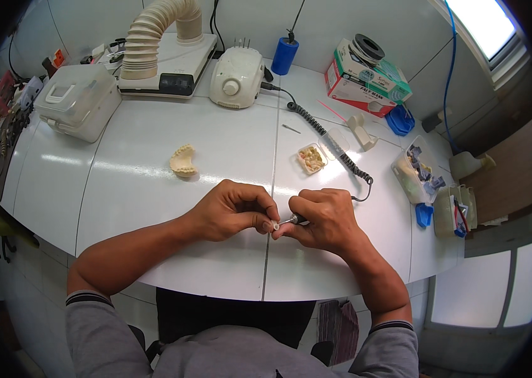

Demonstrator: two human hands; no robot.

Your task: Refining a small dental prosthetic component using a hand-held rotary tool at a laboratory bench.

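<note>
My left hand (231, 211) pinches a small whitish tooth-like piece (275, 225) between thumb and fingertips, close to the table's front. In my right hand (328, 217) is a rotary handpiece (299, 218), its metal tip pointing left against or very near the piece; I cannot tell if they touch. Most of the handpiece is hidden by my fingers. A black coiled cord (307, 114) runs from behind that hand to a white control unit (236, 79). Farther left lies a cream dental cast (183, 161). Past my right hand, a small clear box (300, 164) holds several yellowish pieces.
A dust extractor (184, 53) with a ribbed hose and a lidded plastic case (80, 104) stand at the back left. Stacked boxes (363, 79) are at the back right. A thin bur (291, 129) lies on the white table (140, 151). An open bin (407, 179) sits far right.
</note>
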